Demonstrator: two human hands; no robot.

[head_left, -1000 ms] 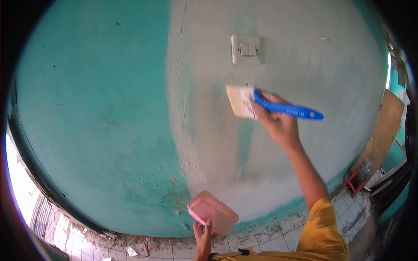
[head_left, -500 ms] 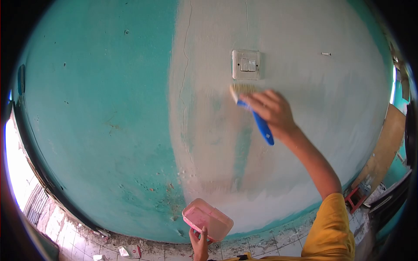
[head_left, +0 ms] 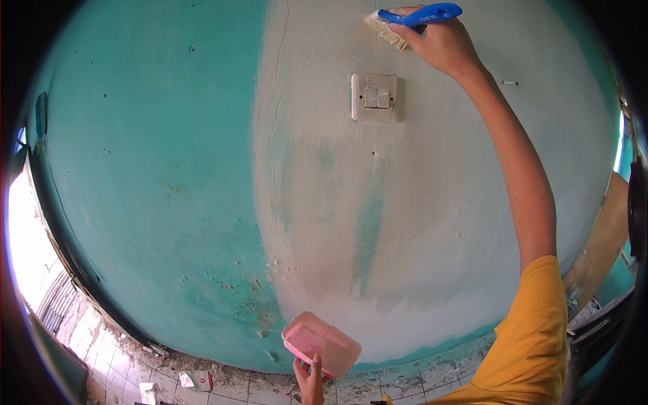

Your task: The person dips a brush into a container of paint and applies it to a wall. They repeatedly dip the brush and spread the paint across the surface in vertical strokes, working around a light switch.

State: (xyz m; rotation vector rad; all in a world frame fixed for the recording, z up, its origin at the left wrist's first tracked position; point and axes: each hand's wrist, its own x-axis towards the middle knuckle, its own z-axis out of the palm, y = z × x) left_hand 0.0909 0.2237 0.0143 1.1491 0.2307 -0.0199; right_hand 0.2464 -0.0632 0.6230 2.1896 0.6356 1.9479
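My right hand [head_left: 442, 46] grips a paintbrush [head_left: 420, 15] with a blue handle, high on the wall. Its pale bristles press on the painted area above a white light switch [head_left: 374, 98], whose plate has paint smears on it. Low in the view, my left hand [head_left: 310, 379] holds a pink plastic tub [head_left: 341, 351] by its side, thumb over the rim. Some paint coats the tub's inside. The wall [head_left: 182, 135] is turquoise on the left; a whitish-beige coat covers the middle and right, with turquoise streaks showing below the switch.
A screw or wall plug [head_left: 510, 83] sticks out right of the switch. Thin cracks run down the painted part. On the dirty tiled floor [head_left: 229, 388] lie scraps and a small packet [head_left: 196, 380]. A brown board [head_left: 597, 246] leans at the right.
My right hand has moved the paintbrush up from below the switch to above it, and the handle now points right instead of down. The left hand and tub have hardly moved.
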